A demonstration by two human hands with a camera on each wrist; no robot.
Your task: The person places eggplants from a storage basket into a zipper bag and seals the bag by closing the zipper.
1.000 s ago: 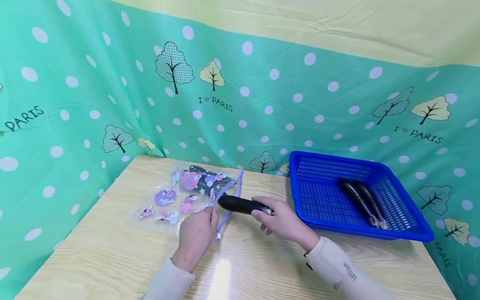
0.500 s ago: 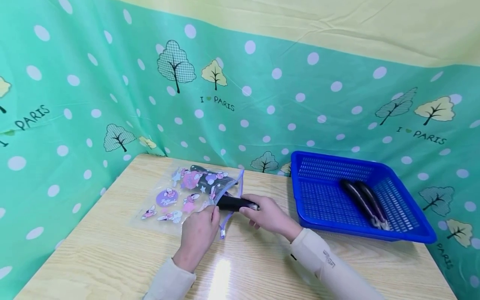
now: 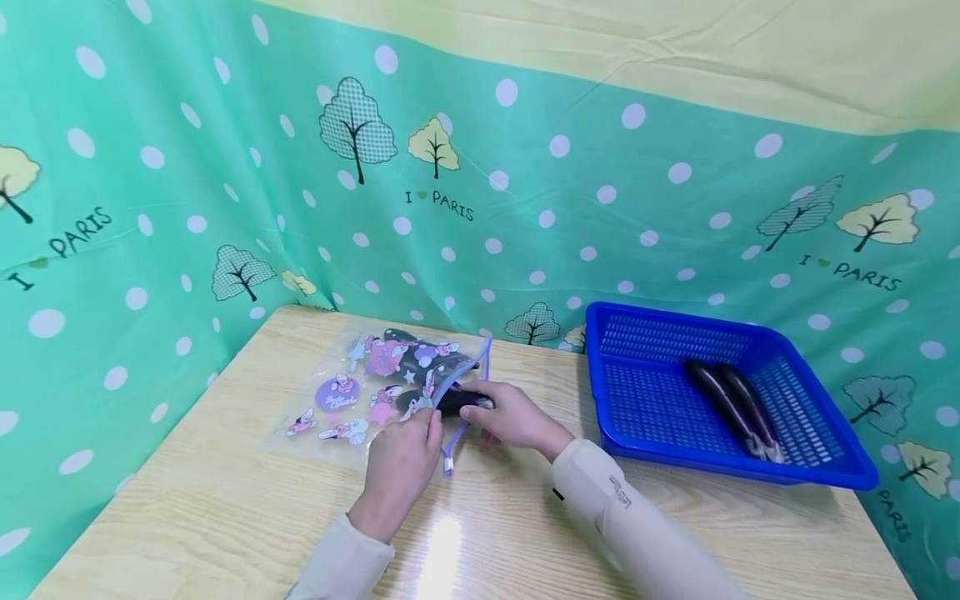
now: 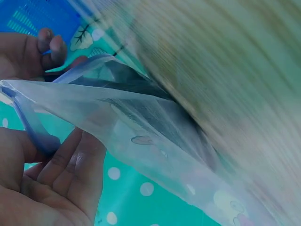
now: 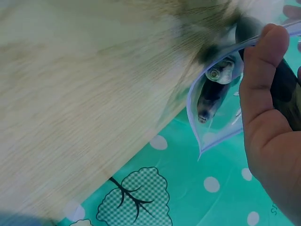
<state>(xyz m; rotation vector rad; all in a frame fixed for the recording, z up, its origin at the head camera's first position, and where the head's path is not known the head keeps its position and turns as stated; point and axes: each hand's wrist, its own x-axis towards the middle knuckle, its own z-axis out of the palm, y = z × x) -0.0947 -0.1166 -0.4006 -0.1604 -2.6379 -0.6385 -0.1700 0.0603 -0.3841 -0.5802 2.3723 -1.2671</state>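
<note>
In the head view my left hand (image 3: 401, 462) pinches the near edge of a clear printed zip bag (image 3: 337, 429) with a purple slider strip. My right hand (image 3: 516, 419) grips a dark eggplant (image 3: 456, 403) by its stem end; its far part is inside the bag's mouth. Two more eggplants (image 3: 427, 360) lie in the bag, their stem ends (image 5: 221, 73) showing through the opening in the right wrist view. The left wrist view has the bag's purple rim (image 4: 42, 141) between my left thumb and fingers, with the mouth held apart.
A blue mesh basket (image 3: 637, 400) stands at the right of the wooden table (image 3: 225, 517), with two eggplants (image 3: 735, 408) lying side by side in it. A green dotted curtain (image 3: 525, 208) hangs behind the table's back edge and along its sides.
My right hand has moved left with the eggplant, which has slid deeper into the bag. The left hand keeps its pinch on the bag's edge, nearly in place.
</note>
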